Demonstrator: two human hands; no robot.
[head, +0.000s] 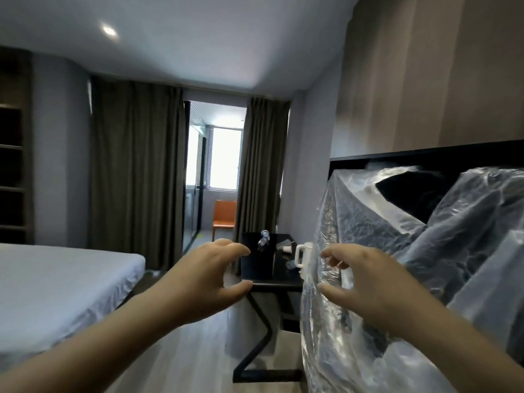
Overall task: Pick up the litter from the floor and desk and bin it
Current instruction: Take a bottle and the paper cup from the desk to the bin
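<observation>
Ahead stands a black desk (272, 284) with a crumpled plastic bottle (263, 240) on top, a white kettle (302, 255) at its right side and some small items near it that I cannot make out. My left hand (208, 275) is raised in front of the desk's left edge, fingers loosely curved, holding nothing. My right hand (350, 282) is raised on the right, fingers curved and empty, in front of clear plastic sheeting (382, 239). No bin is in view.
A bed (56, 290) with a white sheet fills the left. Plastic-wrapped dark furniture crowds the right. Brown curtains (136, 171) hang behind, with a gap showing an orange chair (224, 219). Wooden floor runs between bed and desk.
</observation>
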